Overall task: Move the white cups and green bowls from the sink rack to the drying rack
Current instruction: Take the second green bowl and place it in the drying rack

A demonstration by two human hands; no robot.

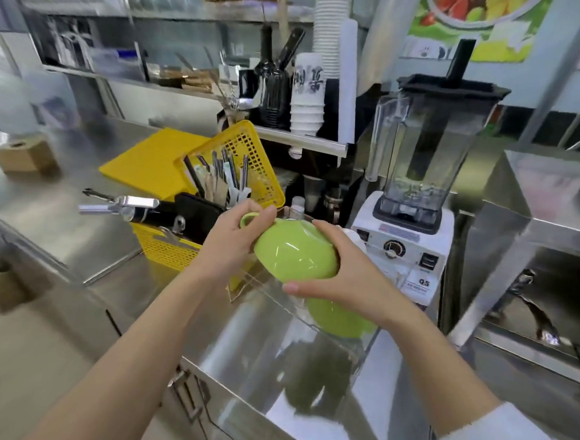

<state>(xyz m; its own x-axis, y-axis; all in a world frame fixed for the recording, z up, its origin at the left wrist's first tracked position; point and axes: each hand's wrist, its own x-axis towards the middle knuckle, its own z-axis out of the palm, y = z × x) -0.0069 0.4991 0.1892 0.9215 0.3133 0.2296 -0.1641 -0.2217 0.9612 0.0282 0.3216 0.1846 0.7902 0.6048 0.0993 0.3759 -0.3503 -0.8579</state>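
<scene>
Both hands hold one green bowl [295,250], turned upside down and tilted, above the steel counter. My left hand [234,237] grips its foot ring at the upper left. My right hand [343,272] wraps the bowl's right side and rim. A second green bowl [339,316] lies upside down just below, inside a clear acrylic rack [311,317] on the counter, partly hidden by my right hand. No white cups from the task are clearly visible.
A yellow basket [251,158] with utensils and a chrome tap [123,206] stand left of the bowl. A white blender [413,192] stands right behind it. Stacked paper cups [307,97] sit on a shelf behind. A steel box [545,197] is at right.
</scene>
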